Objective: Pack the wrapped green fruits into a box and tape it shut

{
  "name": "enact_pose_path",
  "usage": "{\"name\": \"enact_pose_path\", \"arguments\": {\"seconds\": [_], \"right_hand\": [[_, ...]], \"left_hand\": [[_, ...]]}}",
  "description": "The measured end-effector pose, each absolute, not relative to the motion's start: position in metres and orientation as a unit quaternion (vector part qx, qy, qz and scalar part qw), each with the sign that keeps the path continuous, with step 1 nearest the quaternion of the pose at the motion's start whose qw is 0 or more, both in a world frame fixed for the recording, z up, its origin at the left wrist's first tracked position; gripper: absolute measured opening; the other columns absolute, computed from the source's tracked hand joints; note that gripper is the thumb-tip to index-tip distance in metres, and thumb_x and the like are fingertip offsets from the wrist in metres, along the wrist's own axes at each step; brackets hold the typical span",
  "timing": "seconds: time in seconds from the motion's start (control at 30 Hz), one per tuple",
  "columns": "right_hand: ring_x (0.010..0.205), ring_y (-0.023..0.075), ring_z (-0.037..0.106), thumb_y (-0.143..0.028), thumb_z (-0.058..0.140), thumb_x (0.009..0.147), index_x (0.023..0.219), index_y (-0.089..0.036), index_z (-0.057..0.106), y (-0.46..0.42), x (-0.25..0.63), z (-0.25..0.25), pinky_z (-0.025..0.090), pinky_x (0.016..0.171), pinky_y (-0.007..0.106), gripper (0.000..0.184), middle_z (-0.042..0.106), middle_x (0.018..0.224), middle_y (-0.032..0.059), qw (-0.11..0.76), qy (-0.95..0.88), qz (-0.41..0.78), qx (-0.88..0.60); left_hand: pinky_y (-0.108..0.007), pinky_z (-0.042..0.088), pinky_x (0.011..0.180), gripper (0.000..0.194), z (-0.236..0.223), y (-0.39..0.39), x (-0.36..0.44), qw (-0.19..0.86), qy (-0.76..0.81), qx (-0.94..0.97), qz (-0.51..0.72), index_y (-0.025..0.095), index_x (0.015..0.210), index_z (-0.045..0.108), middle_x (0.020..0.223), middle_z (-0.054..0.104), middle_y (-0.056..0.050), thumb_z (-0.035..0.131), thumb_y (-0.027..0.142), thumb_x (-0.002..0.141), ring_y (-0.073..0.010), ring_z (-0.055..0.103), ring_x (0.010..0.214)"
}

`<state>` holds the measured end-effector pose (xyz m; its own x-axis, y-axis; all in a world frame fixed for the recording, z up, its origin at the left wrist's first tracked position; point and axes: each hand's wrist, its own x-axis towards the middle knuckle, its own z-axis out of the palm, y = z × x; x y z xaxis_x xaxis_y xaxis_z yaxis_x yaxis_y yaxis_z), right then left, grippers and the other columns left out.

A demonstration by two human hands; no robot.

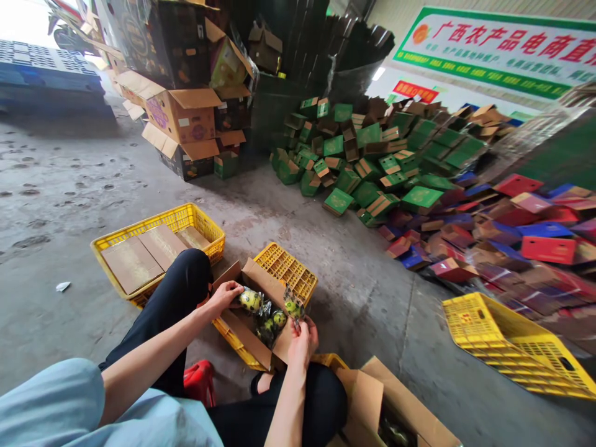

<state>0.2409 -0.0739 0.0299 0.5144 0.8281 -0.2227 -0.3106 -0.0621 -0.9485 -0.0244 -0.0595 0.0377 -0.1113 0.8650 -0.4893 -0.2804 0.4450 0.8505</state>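
My left hand point(226, 295) is closed at the end of a yellow-green fruit point(251, 301) in clear plastic with dark marks, over the left side of an open cardboard box point(246, 336). Above the box's right side, my right hand point(303, 339) pinches the plastic of a second wrapped fruit point(293, 308), which stands upright over the fingers. More wrapped fruits point(278, 319) lie inside the box between my hands. The box rests on an upturned yellow crate point(288, 270) in front of my knees. The exact kind of fruit cannot be made out.
Left of the box, a yellow crate point(205, 223) holds flat cardboard boxes point(133, 264). Another open carton point(365, 397) with dark wrapped contents stands by my right knee. A yellow crate point(516, 347) lies at right. Green boxes point(339, 202) and red boxes point(547, 249) are heaped behind.
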Motion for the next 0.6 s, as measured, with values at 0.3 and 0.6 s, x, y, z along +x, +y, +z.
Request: {"name": "enact_pose_path", "arguments": {"seconds": [0.3, 0.6], "right_hand": [[0.077, 0.0187, 0.067, -0.039, 0.075, 0.068, 0.080, -0.021, 0.071, -0.0761, 0.2439, 0.0279, 0.054, 0.070, 0.030, 0.021, 0.071, 0.082, -0.0003, 0.608, -0.320, 0.397, -0.609], [0.069, 0.0178, 0.063, -0.044, 0.068, 0.072, 0.073, -0.020, 0.071, -0.0728, 0.2429, 0.0290, 0.052, 0.064, 0.029, 0.024, 0.069, 0.075, -0.0001, 0.577, -0.354, 0.422, -0.602]], "left_hand": [[-0.028, 0.060, 0.065, 0.045, 0.0359, -0.0591, -0.0225, 0.598, 0.603, 0.245, 0.467, 0.016, 0.087, 0.064, 0.085, 0.066, -0.003, 0.086, 0.052, 0.070, -0.0200, 0.067, 0.087], [-0.031, 0.062, 0.070, 0.044, 0.0457, -0.0576, -0.0142, 0.616, 0.579, 0.247, 0.474, 0.016, 0.087, 0.064, 0.088, 0.067, -0.003, 0.086, 0.050, 0.072, -0.0192, 0.068, 0.086]]}}
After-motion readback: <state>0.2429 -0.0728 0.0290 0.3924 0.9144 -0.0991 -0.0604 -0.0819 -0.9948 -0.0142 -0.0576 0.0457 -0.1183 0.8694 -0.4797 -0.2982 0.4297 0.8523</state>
